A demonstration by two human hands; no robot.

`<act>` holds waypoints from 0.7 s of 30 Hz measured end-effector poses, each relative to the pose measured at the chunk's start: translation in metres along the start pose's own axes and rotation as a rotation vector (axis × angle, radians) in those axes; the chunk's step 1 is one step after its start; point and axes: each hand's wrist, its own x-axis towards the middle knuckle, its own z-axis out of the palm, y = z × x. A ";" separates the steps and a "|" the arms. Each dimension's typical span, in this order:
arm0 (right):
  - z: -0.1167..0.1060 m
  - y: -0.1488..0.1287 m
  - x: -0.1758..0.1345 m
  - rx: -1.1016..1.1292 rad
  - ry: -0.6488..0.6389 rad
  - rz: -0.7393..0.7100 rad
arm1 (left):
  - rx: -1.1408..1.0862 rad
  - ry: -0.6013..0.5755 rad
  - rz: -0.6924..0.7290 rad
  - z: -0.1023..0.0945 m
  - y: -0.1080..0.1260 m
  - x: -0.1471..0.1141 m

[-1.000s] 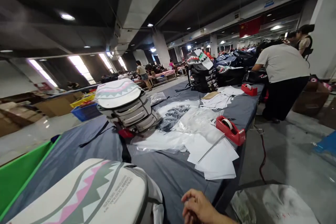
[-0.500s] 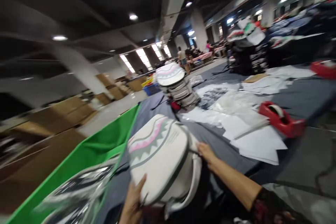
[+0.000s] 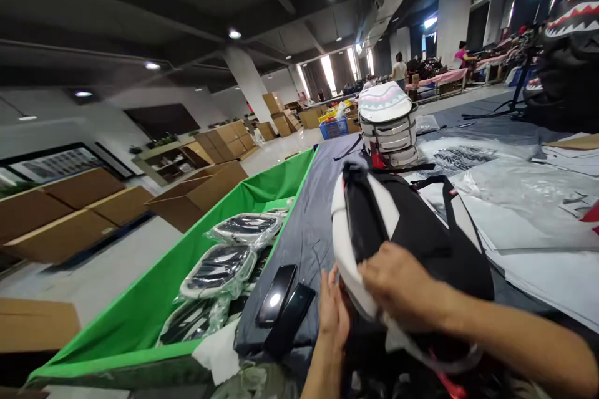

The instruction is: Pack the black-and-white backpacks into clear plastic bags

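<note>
Now strap side up: the pale backpack (image 3: 425, 224) has been turned over

Half a second ago its pale front, with the pink and grey zigzag, faced up on the near part of the table (image 3: 306, 227). That front is now out of sight, and the black back with its shoulder straps faces up instead, the whole bag tilted across the near edge. It appears to be the same bag.

The right hand (image 3: 397, 277), reaching in from the near right, has its fingers curled tightly around the bag's pale edge. The left hand (image 3: 333, 308) is fairly straight-fingered, laid along the bag's left side without closing on it; it seems to be steadying while the right does the gripping. For the work, the turn means that the back and straps are now the exposed side, with the printed front hidden.

The view has also swung left. Two phones (image 3: 277, 296) have come into sight on the table, left of the left hand, and more of the green bin (image 3: 140, 312) shows, with plastic-wrapped bags (image 3: 222, 268) lying inside. The stack of pale backpacks (image 3: 388, 131) stands just beyond, on the far side; white papers (image 3: 538, 280) lie to the right.
</note>
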 end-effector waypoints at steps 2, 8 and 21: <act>0.069 -0.030 -0.010 -0.103 -0.106 -0.106 | -0.050 0.018 -0.044 -0.011 -0.002 0.000; 0.090 -0.050 -0.027 0.324 0.078 -0.347 | 0.092 0.157 0.014 -0.046 -0.015 -0.009; 0.043 0.098 -0.172 0.361 0.196 0.642 | 0.392 0.398 0.222 -0.024 0.095 0.072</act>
